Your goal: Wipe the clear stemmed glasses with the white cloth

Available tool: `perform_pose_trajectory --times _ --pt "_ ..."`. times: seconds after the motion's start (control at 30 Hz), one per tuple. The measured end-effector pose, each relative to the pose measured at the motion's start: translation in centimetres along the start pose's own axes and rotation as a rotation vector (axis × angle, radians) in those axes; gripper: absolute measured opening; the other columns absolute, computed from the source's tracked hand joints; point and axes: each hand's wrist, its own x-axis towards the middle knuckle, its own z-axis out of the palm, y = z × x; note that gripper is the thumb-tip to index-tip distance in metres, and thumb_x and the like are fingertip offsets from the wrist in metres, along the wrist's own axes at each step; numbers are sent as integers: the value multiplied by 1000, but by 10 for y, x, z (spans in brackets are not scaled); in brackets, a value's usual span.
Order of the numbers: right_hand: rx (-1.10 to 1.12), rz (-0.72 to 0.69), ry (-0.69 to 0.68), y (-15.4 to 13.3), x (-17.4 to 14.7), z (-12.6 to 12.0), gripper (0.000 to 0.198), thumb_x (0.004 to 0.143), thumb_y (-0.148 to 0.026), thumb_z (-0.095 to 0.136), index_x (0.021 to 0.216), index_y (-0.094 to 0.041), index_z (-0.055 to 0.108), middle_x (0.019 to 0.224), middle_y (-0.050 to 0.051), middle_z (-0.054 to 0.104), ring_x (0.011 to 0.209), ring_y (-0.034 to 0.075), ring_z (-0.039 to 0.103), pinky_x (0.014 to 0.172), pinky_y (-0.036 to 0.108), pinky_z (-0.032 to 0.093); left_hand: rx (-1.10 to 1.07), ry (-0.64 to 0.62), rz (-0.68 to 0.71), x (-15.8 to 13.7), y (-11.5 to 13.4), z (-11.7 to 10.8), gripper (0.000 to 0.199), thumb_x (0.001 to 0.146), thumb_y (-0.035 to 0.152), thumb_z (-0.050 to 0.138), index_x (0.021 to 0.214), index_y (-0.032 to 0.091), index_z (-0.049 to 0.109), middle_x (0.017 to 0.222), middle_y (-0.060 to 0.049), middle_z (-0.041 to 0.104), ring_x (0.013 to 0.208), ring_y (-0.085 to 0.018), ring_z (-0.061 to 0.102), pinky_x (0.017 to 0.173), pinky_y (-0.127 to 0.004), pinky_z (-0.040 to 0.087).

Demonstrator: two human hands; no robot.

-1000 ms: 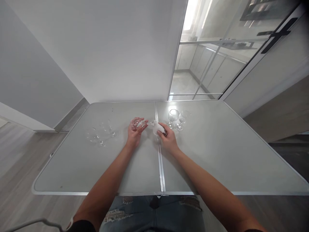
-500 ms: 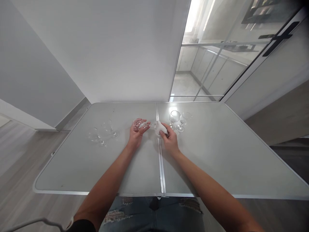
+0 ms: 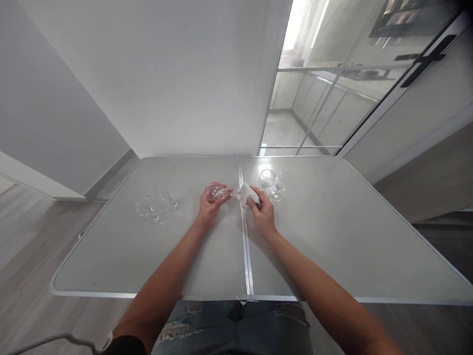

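My left hand [image 3: 210,207] is closed around the bowl of a clear wine glass [image 3: 222,193], held sideways over the table with its stem pointing right. In my right hand [image 3: 263,209] is a white cloth [image 3: 250,195], pinched between thumb and fingers and pressed against the foot of that glass. The cloth covers part of the foot. Just beyond my right hand stand two upright wine glasses, one round-bowled glass [image 3: 267,178] and another glass [image 3: 284,181] beside it.
On the left half of the folding table [image 3: 111,256] are two more clear glasses, a nearer glass [image 3: 150,211] and a farther glass [image 3: 169,197]. A metal seam [image 3: 247,266] divides the tabletop. A white wall [image 3: 192,88] and a glazed door [image 3: 314,98] border the far side.
The white cloth has shifted slightly to the right and spread over more of the glass's foot. My hands and the held glass have moved a little to the right.
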Motion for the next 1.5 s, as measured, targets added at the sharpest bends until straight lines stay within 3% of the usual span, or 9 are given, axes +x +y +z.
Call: perform_pose_trajectory --times 0.2,0.43,0.6,0.7,0.83,1.0,1.2,1.33,1.5 --pt "-34 70 -136 6 2 1 41 86 -37 64 124 -19 67 111 8 72 93 22 67 87 39 57 -20 18 27 0 1 0 57 75 38 87 122 25 57 128 -10 64 118 -31 68 104 -49 55" --pt "-33 14 -13 -2 1 0 43 90 -37 59 130 -20 63 120 10 69 103 24 66 88 38 56 14 -5 -3 0 0 0 61 72 40 88 121 22 56 125 -12 66 111 -31 71 99 -49 57" --pt "-71 56 -98 -2 -1 1 37 87 -33 61 121 -18 68 106 8 72 90 21 66 83 36 56 25 22 7 -1 2 2 60 73 40 87 121 23 56 126 -12 65 111 -31 71 99 -48 57" --pt "-67 38 -49 -9 -3 0 35 87 -33 62 118 -18 70 101 7 73 86 21 66 78 34 55 35 47 17 0 2 3 57 75 38 87 120 24 56 126 -11 65 112 -30 71 99 -47 57" --pt "-47 -14 55 -13 -2 0 41 90 -36 60 127 -20 66 116 8 71 98 23 66 84 35 55 45 5 8 -1 1 4 59 72 37 88 119 23 56 124 -11 65 110 -31 72 99 -49 57" --pt "-126 44 -66 -8 0 1 34 88 -33 60 115 -17 71 103 8 74 87 22 68 80 35 56 42 27 17 -1 2 5 58 73 37 87 120 23 56 125 -11 66 111 -31 72 100 -49 57" --pt "-272 -157 57 -8 -4 1 38 93 -30 55 128 -22 65 124 11 69 109 26 66 88 39 56 101 4 3 -4 0 7 56 72 34 89 118 22 60 123 -12 68 107 -33 73 97 -50 58" --pt "-342 -284 -76 -6 -4 5 37 95 -26 51 130 -25 63 130 10 67 120 27 62 98 43 53 154 -51 -16 -6 -4 12 55 71 35 89 117 19 62 129 -15 67 113 -33 70 101 -50 55" --pt "-251 -264 -84 -14 -11 11 39 98 -31 53 136 -26 59 127 9 69 112 25 67 95 41 56 179 -75 -2 -5 -12 15 56 71 37 89 117 18 65 124 -14 69 121 -32 65 104 -45 53"
